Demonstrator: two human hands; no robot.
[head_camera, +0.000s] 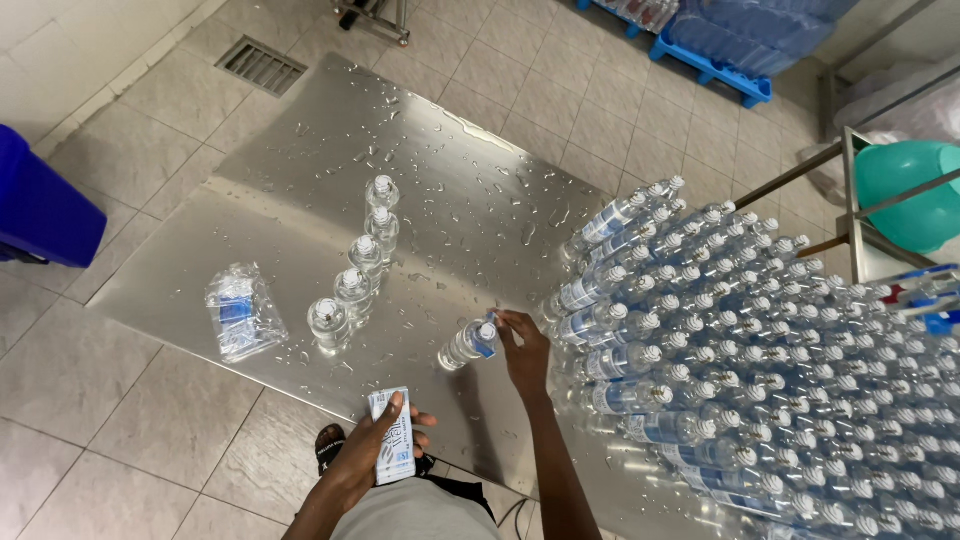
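Note:
My right hand (524, 352) holds a clear plastic water bottle (466, 344) with a white cap and a blue label, tilted just above the wet steel table (440, 180). My left hand (378, 448) grips a small stack of white and blue labels (391, 450) near the table's front edge. Several bare bottles (355, 277) with white caps stand upright in a row left of the tilted bottle. To the right, a large mass of labelled bottles (740, 350) stands tightly packed on the table.
A crumpled clear plastic bag (243, 310) with blue pieces lies at the table's left. A blue bin (40, 205) stands on the tiled floor at far left, with a floor drain grate (261, 66) behind. A teal bowl (905, 190) sits on a metal rack at right; blue pallets (712, 68) lie beyond.

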